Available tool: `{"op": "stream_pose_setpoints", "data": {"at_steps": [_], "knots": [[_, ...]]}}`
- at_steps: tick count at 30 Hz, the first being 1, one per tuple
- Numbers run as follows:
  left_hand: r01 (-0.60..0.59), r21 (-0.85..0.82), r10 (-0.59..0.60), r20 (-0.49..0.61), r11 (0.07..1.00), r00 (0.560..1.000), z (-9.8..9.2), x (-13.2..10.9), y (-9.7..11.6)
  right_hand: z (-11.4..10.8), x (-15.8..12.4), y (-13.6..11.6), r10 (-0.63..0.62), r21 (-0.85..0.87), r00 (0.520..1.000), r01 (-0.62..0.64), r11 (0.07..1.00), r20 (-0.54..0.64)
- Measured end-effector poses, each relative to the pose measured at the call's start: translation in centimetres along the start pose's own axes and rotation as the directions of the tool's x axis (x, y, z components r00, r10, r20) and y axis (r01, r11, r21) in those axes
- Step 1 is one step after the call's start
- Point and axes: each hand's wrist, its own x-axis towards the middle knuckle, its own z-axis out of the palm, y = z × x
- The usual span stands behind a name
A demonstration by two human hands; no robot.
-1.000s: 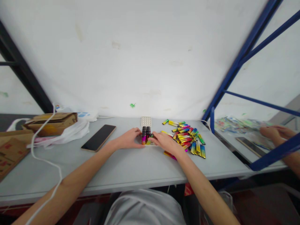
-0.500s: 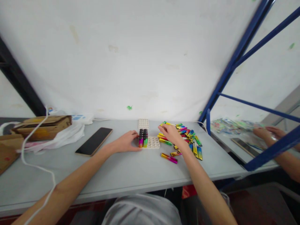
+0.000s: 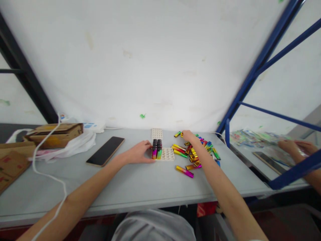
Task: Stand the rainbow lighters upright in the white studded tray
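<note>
Slim tubes, glossy, metallic, multicoloured, heaped loose on a smooth grey counter, right of a pale, round-celled tray; black-topped tubes, upright, in the tray's left part. Left hand: thumb and fingers parted, beside the upright tubes. Right hand: at the heap's far side, grip cannot be told. Bare surface between tray and counter's front edge.
</note>
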Motion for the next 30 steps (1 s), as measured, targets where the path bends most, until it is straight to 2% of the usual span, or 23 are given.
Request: {"op": "stream_pose_setpoints", "data": {"at_steps": [6,14,17,19,21,24,27,30], "knots": [[0.008,0.008,-0.008,-0.001,1.000,1.000,-0.1,0.0,0.2,0.2,-1.0,1.7,-0.111,-0.003,0.993,0.111,0.994,-0.027],[0.015,0.000,-0.015,0.019,1.000,1.000,-0.1,0.0,0.1,-0.8,-2.9,1.4,-0.250,0.054,0.966,0.253,0.966,-0.068],[0.015,-0.006,-0.015,0.027,1.000,1.000,-0.2,0.0,0.1,-0.9,-3.7,1.5,-0.291,0.170,0.948,0.310,0.935,-0.127],[0.018,-0.011,-0.018,0.028,1.000,0.999,-0.2,0.0,0.0,-1.0,-4.2,1.6,-0.282,0.343,0.933,0.346,0.873,-0.223],[0.018,-0.012,-0.018,0.027,1.000,0.999,-0.2,0.0,0.0,-1.1,-4.7,1.4,-0.251,0.528,0.921,0.378,0.760,-0.298],[0.018,-0.026,-0.017,0.039,0.999,0.999,-0.2,0.0,-0.2,-1.1,-5.5,0.6,-0.242,0.743,0.928,0.373,0.555,-0.285],[0.007,-0.065,-0.004,0.046,0.998,0.999,-0.3,-0.1,-0.3,-0.8,-6.2,-0.8,-0.231,0.863,0.942,0.320,0.390,-0.245],[-0.007,-0.096,0.012,0.059,0.995,0.998,-0.6,-0.1,-0.5,0.0,-6.7,-2.1,-0.163,0.898,0.946,0.319,0.303,-0.281]]}}
